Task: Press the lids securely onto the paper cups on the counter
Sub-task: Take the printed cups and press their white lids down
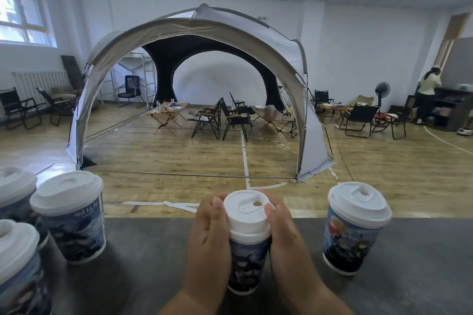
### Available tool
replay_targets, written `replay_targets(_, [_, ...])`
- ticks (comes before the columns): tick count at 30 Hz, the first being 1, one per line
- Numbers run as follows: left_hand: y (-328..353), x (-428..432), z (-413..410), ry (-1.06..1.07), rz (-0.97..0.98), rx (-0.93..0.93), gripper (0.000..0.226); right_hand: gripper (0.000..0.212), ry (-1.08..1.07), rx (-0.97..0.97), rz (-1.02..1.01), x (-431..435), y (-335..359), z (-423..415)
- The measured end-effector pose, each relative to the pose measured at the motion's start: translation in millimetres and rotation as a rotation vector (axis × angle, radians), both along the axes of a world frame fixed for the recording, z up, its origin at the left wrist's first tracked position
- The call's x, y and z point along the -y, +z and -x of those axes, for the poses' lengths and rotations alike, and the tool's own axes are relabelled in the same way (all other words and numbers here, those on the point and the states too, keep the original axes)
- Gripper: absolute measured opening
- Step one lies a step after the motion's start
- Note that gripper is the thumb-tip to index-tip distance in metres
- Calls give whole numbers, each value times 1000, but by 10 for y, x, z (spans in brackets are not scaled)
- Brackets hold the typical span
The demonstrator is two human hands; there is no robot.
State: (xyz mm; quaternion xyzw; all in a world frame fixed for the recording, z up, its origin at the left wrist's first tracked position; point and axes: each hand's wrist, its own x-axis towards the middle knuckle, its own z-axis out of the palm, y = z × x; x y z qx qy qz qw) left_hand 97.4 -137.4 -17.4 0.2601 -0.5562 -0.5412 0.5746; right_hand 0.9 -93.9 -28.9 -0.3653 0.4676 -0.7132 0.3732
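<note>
A printed paper cup (247, 267) stands at the middle of the dark counter (153, 263), and a white lid (248, 215) sits on top of it. My left hand (208, 240) wraps the cup's left side with its fingers and thumb at the lid's rim. On the right side my right hand (284, 235) holds it the same way, thumb on the lid's edge. Another lidded cup (354, 230) stands to the right. Three lidded cups are at the left: one nearest the middle (73, 217), one at the far left edge (15, 192), one at the lower left (18, 268).
The counter's far edge (422, 218) runs just behind the cups, with a wooden floor beyond. A large dome tent (194, 33) with folding chairs and tables stands in the room. A person (427, 92) stands at a shelf at the far right.
</note>
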Motion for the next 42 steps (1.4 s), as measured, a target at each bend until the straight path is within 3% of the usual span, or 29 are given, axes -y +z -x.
replay_targets(10, [-9,179,-90,-89,-113,78,33,54,113,-27,13,0,34,75])
replay_targets(21, [14,313,-110,-240,-251,59,21,45,198,-56,-16,16,60,154])
replay_targets(25, [-67,296,-113,-220,-101,62,30,41,167,-84,-25,7,83,116])
replay_targets(28, [-105,180,-117,-182,78,133,43,29,-60,-184,2,-11,71,144])
replay_targets(35, [-106,54,-58,-223,108,-4,30,66,-92,-390,61,-51,-5,38])
replay_targets(39, [-117,53,-32,-159,186,5,42,33,-73,-391,73,-47,-9,52])
replay_targets(42, [-160,73,-20,-174,145,-10,63,37,-154,-454,77,-47,-60,64])
